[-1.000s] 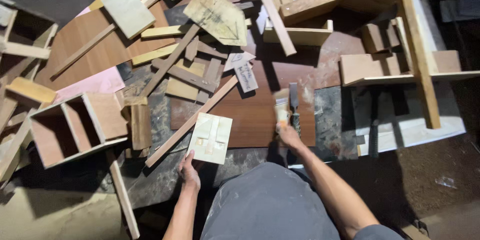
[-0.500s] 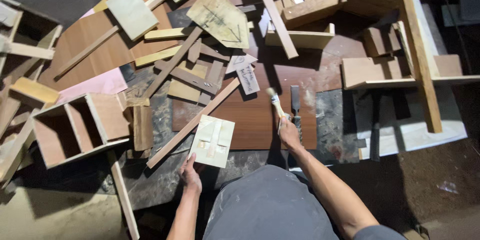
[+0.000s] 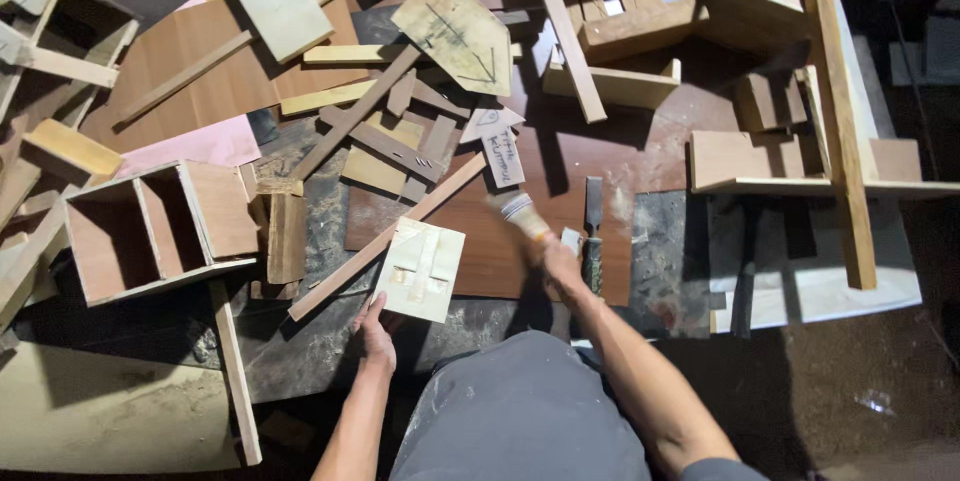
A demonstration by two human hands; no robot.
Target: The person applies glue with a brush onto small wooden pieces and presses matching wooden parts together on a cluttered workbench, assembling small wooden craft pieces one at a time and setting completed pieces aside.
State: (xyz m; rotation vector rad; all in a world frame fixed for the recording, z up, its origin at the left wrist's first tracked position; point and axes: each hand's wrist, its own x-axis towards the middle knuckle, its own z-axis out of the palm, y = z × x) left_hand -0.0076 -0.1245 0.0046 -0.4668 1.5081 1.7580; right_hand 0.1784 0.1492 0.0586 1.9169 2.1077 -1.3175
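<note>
My left hand (image 3: 377,333) rests at the near edge of a small pale wooden panel (image 3: 422,268) with raised strips on it, fingertips touching its lower corner. My right hand (image 3: 558,263) grips a brush or similar tool with a pale handle (image 3: 520,212), blurred by motion, held over the brown board (image 3: 520,231). A chisel (image 3: 593,226) with a dark handle lies just right of that hand on the same board. My grey-clad knee (image 3: 520,411) fills the bottom middle.
Scrap wood lies all around: an open wooden box (image 3: 150,231) at left, long slats (image 3: 385,236), a pale board with an arrow (image 3: 452,29), stacked blocks (image 3: 630,31) at the back, a wooden frame (image 3: 835,121) at right.
My right hand swung the pale-handled tool from upright beside the chisel to leaning left over the brown board. My left hand stayed at the small panel.
</note>
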